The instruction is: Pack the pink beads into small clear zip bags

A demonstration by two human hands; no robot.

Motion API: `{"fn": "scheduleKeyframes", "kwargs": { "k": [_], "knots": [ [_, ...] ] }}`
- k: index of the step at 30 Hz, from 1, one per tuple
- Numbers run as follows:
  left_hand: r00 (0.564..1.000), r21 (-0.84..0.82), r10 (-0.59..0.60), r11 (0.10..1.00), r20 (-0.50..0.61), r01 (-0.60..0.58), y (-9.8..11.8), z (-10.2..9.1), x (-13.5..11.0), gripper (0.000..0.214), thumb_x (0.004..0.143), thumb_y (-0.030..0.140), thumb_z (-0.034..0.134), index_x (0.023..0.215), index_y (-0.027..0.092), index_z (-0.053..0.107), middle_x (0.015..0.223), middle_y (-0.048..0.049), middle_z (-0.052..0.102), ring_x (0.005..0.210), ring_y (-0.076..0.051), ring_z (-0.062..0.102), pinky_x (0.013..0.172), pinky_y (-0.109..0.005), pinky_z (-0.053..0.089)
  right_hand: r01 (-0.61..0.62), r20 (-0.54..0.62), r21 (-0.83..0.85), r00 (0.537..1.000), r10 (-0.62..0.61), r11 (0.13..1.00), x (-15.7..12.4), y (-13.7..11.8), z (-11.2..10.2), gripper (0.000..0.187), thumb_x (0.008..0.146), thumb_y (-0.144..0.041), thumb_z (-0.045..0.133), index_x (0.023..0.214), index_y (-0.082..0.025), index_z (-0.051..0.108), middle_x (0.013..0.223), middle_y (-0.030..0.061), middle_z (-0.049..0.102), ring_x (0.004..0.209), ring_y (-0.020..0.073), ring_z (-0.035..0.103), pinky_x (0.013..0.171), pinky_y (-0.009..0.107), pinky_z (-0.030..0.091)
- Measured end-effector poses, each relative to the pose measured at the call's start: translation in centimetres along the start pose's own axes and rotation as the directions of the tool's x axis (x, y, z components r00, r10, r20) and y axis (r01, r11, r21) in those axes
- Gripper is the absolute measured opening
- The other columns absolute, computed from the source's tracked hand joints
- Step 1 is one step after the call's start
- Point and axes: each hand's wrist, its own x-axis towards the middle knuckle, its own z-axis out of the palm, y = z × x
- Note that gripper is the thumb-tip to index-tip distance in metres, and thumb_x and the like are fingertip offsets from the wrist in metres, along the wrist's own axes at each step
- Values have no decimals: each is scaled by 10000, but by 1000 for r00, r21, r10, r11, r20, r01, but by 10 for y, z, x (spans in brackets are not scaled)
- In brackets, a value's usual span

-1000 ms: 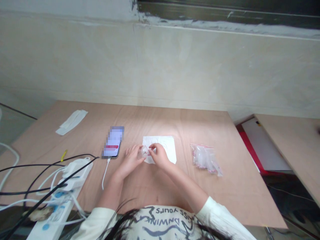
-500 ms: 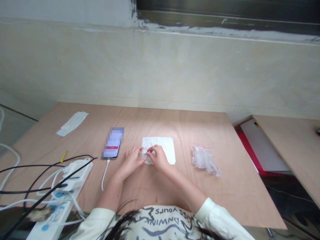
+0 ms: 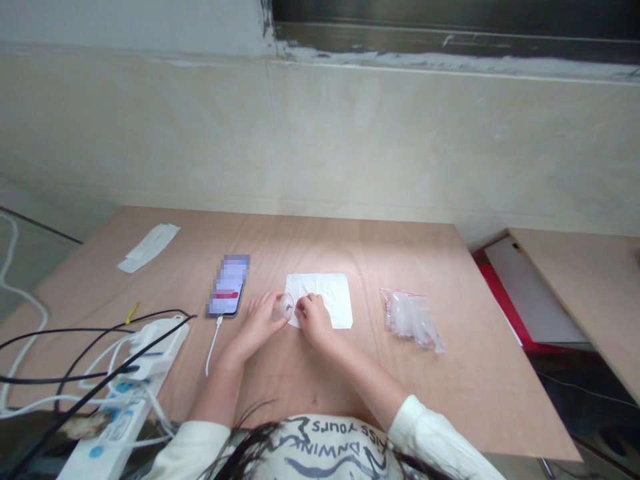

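My left hand (image 3: 264,316) is closed round a small clear round container (image 3: 287,306), tilted so its round end faces right. A tiny dark and reddish spot shows at that end; I cannot make out what it is. Just to the right, my right hand (image 3: 314,319) has its fingers bent and pressed together over the white tissue (image 3: 337,297). Whatever its fingertips pinch, if anything, is too small to see. Both hands are over the left part of the tissue, which lies flat on the wooden table (image 3: 400,400).
A clear zip bag (image 3: 413,320) of translucent pieces lies to the right. Left are a phone (image 3: 227,287) on a white cable, a folded white mask or cloth (image 3: 149,248), and a power strip (image 3: 123,413) with tangled cords. A wall (image 3: 320,147) rises behind the table.
My right hand has drawn slightly right, away from the clear container, and its fingers have curled in. My left hand keeps hold of the container, whose round end now shows more.
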Motion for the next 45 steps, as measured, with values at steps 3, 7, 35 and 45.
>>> {"fn": "scheduleKeyframes", "kwargs": {
  "k": [3,7,35,45],
  "knots": [
    [1000,-7,0,1000,8,0,1,3,-2,391,654,248,576,1020,200,445,1024,-57,537,1015,-236,469,878,-391,332,-42,-89,104,995,52,994,-1,-2,-8,91,746,-130,486,712,-178,555,763,52,538,784,179,451,703,292,361],
    [999,-16,31,999,35,-31,7,12,1,399,651,256,580,1019,181,444,1035,-73,537,1015,-241,475,877,-398,336,-8,-140,205,989,37,979,-3,-9,-23,67,747,-183,521,734,-184,587,748,38,541,794,174,464,724,297,362],
    [995,-541,74,841,66,-27,50,12,-2,193,746,310,492,899,192,497,907,-30,556,868,-163,536,800,-296,414,17,-236,501,965,117,865,-52,7,-72,127,742,-180,491,769,-179,615,779,39,605,710,143,543,586,240,410],
    [971,-459,208,878,116,-133,57,-6,-2,164,776,306,468,727,173,550,744,-6,555,739,-140,524,704,-248,401,-62,-229,607,941,249,792,-57,19,-71,141,688,-205,542,825,-171,543,684,4,575,564,118,470,534,232,354]
  ]
}}
